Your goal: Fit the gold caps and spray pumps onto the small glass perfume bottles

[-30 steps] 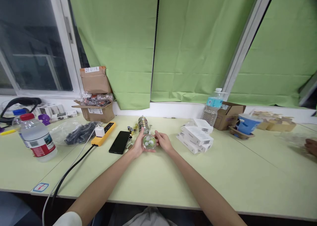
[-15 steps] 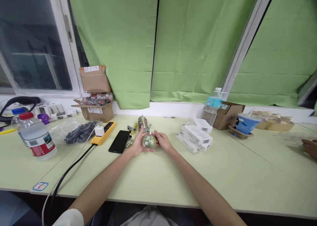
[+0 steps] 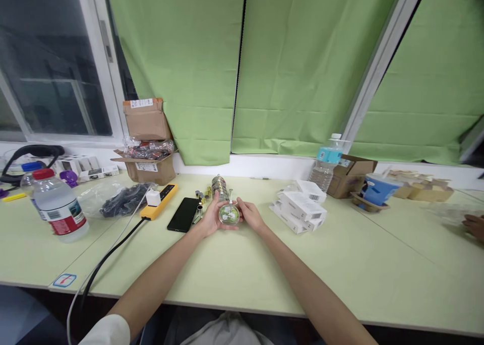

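A round, clear disc-shaped piece with a green-and-white picture (image 3: 229,214) is held upright in front of me, a thin clear stem at its top. My left hand (image 3: 210,220) is wrapped around its left side and underside, thumb up. At its right edge, my right hand (image 3: 250,215) is closed with bent fingers touching the rim; the fingertips are partly hidden. Just behind lies a row of similar round clear pieces (image 3: 218,185). Small gold and silver caps (image 3: 207,192) stand left of that row. A black phone (image 3: 183,214) lies left of my left hand.
White boxes (image 3: 300,206) are piled to the right, near a water bottle (image 3: 328,163) and a blue cup (image 3: 378,189). On the left are an orange power strip (image 3: 159,202), a red-capped bottle (image 3: 62,209) and an open carton (image 3: 149,169). Another person's hand (image 3: 474,226) shows far right.
The whole view has shifted slightly. Both hands keep the round piece in nearly the same place, with barely any change of grip.
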The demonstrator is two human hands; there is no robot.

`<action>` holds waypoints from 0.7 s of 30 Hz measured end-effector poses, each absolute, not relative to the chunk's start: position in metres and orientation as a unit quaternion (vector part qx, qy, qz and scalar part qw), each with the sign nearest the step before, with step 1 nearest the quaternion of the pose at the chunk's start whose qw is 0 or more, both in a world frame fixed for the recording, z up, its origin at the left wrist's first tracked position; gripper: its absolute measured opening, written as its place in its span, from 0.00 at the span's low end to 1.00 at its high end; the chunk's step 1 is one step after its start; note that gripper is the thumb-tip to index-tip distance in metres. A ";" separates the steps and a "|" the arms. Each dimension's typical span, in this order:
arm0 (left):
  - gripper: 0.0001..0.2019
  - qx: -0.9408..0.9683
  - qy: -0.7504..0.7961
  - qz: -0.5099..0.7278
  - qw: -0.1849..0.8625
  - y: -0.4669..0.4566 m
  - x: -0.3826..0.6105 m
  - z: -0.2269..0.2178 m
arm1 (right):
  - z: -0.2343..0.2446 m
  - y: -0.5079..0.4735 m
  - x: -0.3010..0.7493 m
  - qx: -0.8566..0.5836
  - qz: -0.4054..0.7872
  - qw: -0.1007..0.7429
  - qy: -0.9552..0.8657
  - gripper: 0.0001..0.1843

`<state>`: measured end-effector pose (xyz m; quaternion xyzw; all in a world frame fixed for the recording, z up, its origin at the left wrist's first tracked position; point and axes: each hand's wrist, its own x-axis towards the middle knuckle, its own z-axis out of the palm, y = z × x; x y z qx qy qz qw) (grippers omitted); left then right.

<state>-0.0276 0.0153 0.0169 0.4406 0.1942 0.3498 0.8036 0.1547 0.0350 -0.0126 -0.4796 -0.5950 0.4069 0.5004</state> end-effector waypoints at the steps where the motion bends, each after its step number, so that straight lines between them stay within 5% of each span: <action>1: 0.40 0.442 0.192 0.349 0.804 0.015 -0.028 0.017 | -0.013 0.036 0.155 -0.480 0.407 0.501 -0.594 0.34; 10: 0.25 0.482 0.195 0.358 0.775 0.010 -0.025 0.017 | -0.014 0.036 0.156 -0.476 0.409 0.493 -0.602 0.32; 21: 0.22 0.473 0.207 0.370 0.772 0.009 -0.024 0.017 | -0.009 0.031 0.153 -0.483 0.404 0.493 -0.600 0.33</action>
